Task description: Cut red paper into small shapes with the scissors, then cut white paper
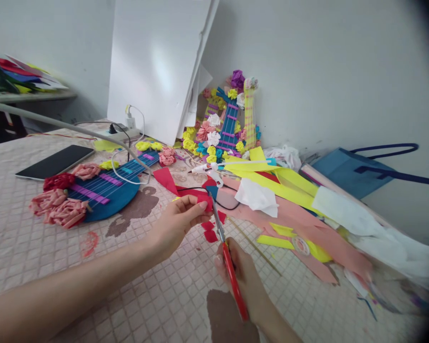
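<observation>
My left hand [181,221] pinches a red strip [165,180], which looks like crepe paper or thin fabric and trails off to the upper left. In my right hand [243,276] are scissors with red handles [232,276]; their blades [218,216] point away from me and reach the strip's end beside my left fingertips. Small cut red pieces [210,235] lie on the table just below the blades. To the left rests a blue guitar-shaped craft [119,202] with purple bars, white strings and rolled pink and red flowers [66,212] along its edge.
A white glue gun [209,167] lies beyond my hands. Yellow strips [289,186], pink sheets [300,228] and a roll of tape [300,245] spread to the right. Decorated crafts [229,124] lean on the wall by white boards [157,62]. A tablet [55,161] and lamp arm [57,125] are left.
</observation>
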`<action>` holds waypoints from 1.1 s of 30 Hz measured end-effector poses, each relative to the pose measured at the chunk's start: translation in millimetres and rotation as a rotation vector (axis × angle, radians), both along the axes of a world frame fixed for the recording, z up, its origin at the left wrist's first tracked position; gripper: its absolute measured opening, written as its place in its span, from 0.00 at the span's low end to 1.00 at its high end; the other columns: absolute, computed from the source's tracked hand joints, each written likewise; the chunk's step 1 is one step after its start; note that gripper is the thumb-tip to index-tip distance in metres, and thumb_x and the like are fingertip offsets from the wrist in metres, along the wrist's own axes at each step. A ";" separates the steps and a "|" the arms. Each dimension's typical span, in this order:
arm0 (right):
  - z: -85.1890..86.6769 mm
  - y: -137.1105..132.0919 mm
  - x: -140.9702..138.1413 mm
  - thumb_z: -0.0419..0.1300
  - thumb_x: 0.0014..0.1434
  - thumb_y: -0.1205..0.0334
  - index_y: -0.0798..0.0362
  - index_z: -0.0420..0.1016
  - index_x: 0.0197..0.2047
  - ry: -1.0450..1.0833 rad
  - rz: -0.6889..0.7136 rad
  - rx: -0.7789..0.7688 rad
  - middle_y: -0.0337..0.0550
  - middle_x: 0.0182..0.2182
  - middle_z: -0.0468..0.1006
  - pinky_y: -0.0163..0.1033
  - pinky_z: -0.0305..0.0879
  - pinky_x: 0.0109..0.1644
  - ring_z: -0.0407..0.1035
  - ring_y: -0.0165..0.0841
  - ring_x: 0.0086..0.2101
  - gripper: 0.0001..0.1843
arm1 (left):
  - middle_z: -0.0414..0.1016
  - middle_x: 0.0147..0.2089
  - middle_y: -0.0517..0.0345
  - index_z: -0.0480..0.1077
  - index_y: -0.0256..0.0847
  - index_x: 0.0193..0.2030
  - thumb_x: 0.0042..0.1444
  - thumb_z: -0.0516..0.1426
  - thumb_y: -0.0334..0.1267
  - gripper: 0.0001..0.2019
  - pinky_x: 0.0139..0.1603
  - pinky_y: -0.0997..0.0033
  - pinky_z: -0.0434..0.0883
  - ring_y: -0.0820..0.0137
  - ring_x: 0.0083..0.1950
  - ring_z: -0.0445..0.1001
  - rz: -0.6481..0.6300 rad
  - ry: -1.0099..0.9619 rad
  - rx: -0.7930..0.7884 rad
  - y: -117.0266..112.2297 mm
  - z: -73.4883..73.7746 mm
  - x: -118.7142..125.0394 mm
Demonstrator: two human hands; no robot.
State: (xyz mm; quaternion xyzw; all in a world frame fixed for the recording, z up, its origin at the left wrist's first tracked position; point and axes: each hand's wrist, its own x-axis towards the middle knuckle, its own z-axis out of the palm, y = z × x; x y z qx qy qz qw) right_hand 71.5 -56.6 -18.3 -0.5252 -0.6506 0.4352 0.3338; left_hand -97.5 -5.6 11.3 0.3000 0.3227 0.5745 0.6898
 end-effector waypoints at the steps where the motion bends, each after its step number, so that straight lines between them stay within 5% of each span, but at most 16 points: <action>1: -2.2 0.0 0.5 0.57 0.57 0.58 0.49 0.57 0.28 -0.003 -0.003 0.001 0.32 0.21 0.62 0.34 0.54 0.26 0.56 0.30 0.23 0.11 | 0.77 0.30 0.62 0.69 0.37 0.28 0.47 0.67 0.34 0.09 0.44 0.71 0.71 0.74 0.34 0.75 -0.001 -0.002 -0.001 0.0 -0.2 -0.1; 33: 4.0 -0.1 0.5 0.55 0.56 0.56 0.49 0.57 0.27 -0.072 -0.034 0.015 0.32 0.22 0.59 0.34 0.54 0.26 0.55 0.29 0.23 0.11 | 0.78 0.30 0.61 0.68 0.38 0.30 0.50 0.66 0.37 0.10 0.40 0.72 0.74 0.72 0.33 0.78 -0.031 -0.046 0.052 3.8 -3.6 -2.6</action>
